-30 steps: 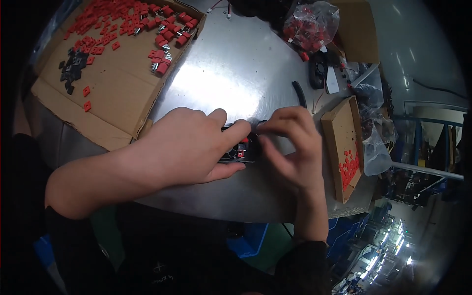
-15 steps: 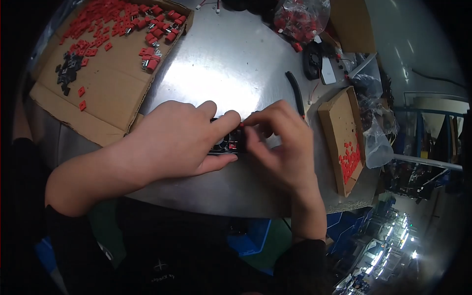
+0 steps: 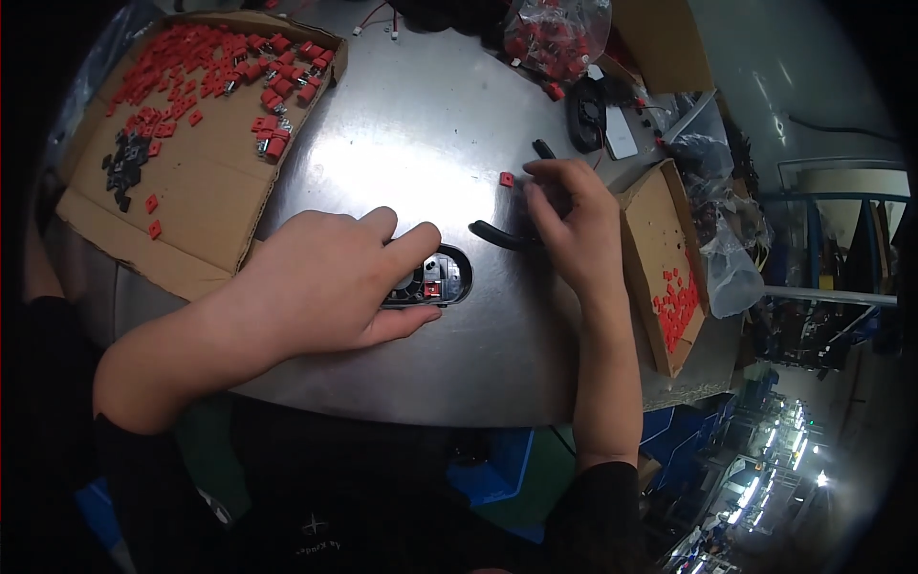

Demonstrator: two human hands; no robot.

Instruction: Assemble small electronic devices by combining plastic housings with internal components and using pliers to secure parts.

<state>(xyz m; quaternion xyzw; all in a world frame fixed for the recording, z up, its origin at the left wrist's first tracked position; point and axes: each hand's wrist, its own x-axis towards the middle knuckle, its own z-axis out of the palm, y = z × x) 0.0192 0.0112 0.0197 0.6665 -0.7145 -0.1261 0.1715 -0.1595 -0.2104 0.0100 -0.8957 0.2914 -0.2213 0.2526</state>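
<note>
My left hand (image 3: 335,273) grips a black oval plastic housing (image 3: 466,275) on the metal table, thumb along its near edge and fingers over its far side. Inside the housing, part of a round fan and a small red piece (image 3: 433,289) show; my hand covers the left part. To the right, my right hand (image 3: 579,215) is open, its thumb and forefinger apart. A small red square piece (image 3: 507,179) lies just left of those fingertips. Under and beside that hand is a tool with black curved handles (image 3: 499,236), its middle hidden.
A cardboard tray (image 3: 206,206) of red and black parts stands at the left. On the right is a smaller cardboard tray (image 3: 655,239) with red bits. Toward the back right are a clear bag (image 3: 564,38) of red parts, a black fan unit (image 3: 585,115) and a white box (image 3: 620,134).
My right hand has moved away from the housing, to the right and farther back. The red square piece now shows on the table beside it. My left hand still holds the housing.
</note>
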